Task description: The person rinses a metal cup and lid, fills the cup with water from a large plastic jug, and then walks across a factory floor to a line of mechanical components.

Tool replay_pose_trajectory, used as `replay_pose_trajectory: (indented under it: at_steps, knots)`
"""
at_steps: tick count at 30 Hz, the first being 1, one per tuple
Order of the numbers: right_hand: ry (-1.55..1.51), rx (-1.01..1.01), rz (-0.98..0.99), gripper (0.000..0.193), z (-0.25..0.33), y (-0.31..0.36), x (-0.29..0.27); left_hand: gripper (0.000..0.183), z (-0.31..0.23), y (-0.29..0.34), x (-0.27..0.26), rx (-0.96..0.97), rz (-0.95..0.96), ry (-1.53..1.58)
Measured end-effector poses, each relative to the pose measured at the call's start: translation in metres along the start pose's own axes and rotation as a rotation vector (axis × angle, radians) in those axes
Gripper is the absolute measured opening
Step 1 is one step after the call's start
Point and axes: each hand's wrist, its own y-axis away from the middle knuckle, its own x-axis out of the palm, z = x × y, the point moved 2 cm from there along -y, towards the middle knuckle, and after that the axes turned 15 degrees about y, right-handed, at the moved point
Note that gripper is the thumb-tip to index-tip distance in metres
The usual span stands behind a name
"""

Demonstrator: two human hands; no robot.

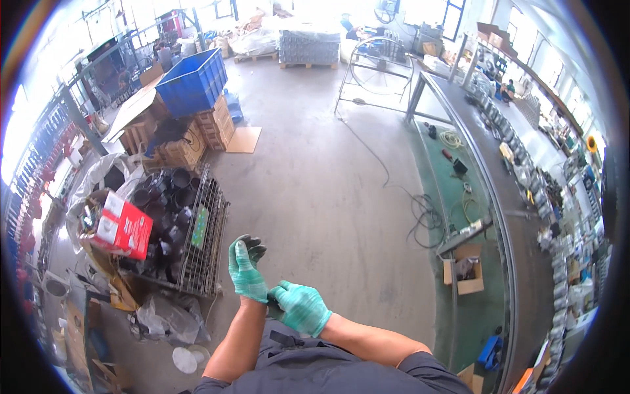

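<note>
Both my hands wear light green work gloves with dark coating on the fingers and palm. My left hand (247,266) is raised in front of me, fingers loosely bent and apart, holding nothing. Closed at my left wrist is my right hand (303,307), its fingertips at the cuff of the left glove (252,291). The exact pinch is partly hidden by the right hand itself. Below the hands is my dark clothing (308,364).
At left stands a wire cage (205,246) of black round parts, with a red and white box (125,226) on it. Beyond it a blue bin (191,82) tops wooden crates. A metal-framed bench (502,217) runs along the right. Cable (425,220) lies on the floor.
</note>
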Motion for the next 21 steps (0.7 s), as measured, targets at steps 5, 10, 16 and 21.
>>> replay_pose_trajectory:
  at_steps: [5, 10, 16, 21]
  knots:
    - [-0.298, -0.055, 0.229, 0.010, -0.114, -0.139, 0.037, 0.036, 0.072, -0.179, 0.056, -0.244, 0.026, 0.243]
    - [-0.172, 0.147, 0.316, 0.010, -0.231, -0.280, 0.022, 0.043, 0.182, -0.319, 0.142, -0.285, 0.565, -0.685]
    - [-0.057, 0.398, -0.013, 0.014, -0.378, -0.431, 0.009, 0.037, 0.279, -0.480, 0.261, -0.052, 1.191, -1.820]
    - [-0.085, 0.519, 0.070, 0.022, -0.515, -0.564, 0.036, 0.034, 0.366, -0.625, 0.303, 0.042, 1.246, -1.969]
